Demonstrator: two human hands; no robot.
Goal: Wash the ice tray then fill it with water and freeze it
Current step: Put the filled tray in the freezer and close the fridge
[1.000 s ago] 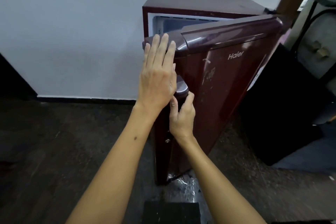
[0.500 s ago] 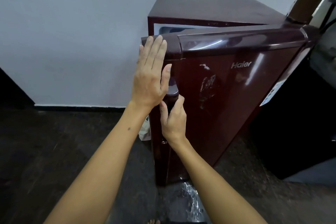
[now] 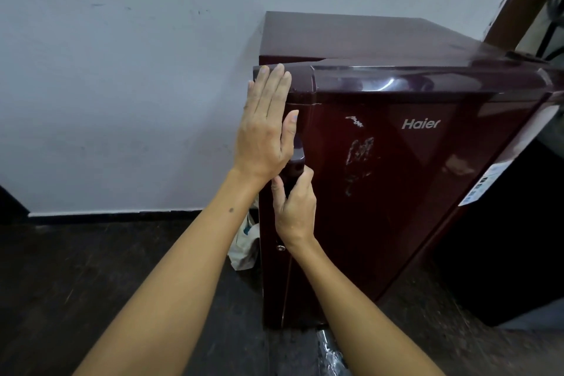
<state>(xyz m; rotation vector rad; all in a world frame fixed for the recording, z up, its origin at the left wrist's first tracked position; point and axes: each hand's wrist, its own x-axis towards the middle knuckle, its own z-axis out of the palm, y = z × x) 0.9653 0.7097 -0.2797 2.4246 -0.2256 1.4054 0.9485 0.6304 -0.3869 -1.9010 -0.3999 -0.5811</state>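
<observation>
A small maroon fridge (image 3: 406, 192) stands against the white wall, its door almost flush with the cabinet. My left hand (image 3: 264, 128) lies flat with straight fingers on the door's upper left corner. Just below it, my right hand (image 3: 294, 207) curls round the dark door handle (image 3: 294, 171). The ice tray is not in view.
The white wall (image 3: 122, 85) runs behind and left of the fridge. A white bag (image 3: 244, 244) sits on the dark floor (image 3: 91, 284) beside the fridge's left side. A black object (image 3: 503, 238) stands to the right. A wet patch (image 3: 329, 351) shines in front of the fridge.
The fridge door has swung from partly open to nearly shut, hiding the interior. Both hands stayed on the door's left edge and handle as it moved.
</observation>
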